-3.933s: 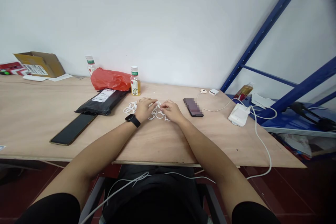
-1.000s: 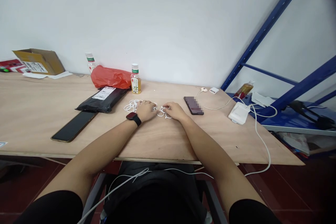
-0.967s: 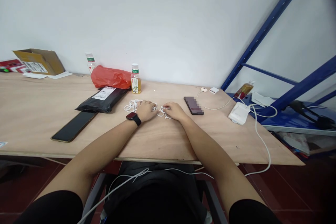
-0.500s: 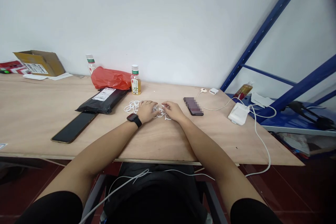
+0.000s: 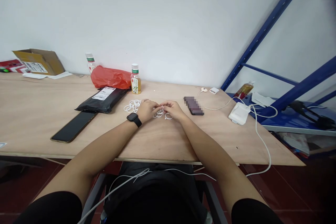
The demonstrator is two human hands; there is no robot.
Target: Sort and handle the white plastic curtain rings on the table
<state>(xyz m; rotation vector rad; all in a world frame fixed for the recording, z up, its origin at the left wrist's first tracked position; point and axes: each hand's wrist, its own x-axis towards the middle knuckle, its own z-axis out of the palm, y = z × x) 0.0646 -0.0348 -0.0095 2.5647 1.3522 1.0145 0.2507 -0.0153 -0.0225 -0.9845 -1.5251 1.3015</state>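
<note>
A heap of small white rings lies on the wooden table in front of me. My left hand, with a black watch on its wrist, rests over the heap with its fingers curled. My right hand meets it fingertip to fingertip, and both pinch at white rings between them. What exactly sits in the pinch is too small to make out.
A dark phone lies just right of my hands. Left are a black parcel, a black tablet, a red bag and two bottles. A white charger with cables and a blue rack stand to the right.
My fingertips have come together over the rings; half a second ago the two hands lay a little apart. The view has shifted only slightly.
</note>
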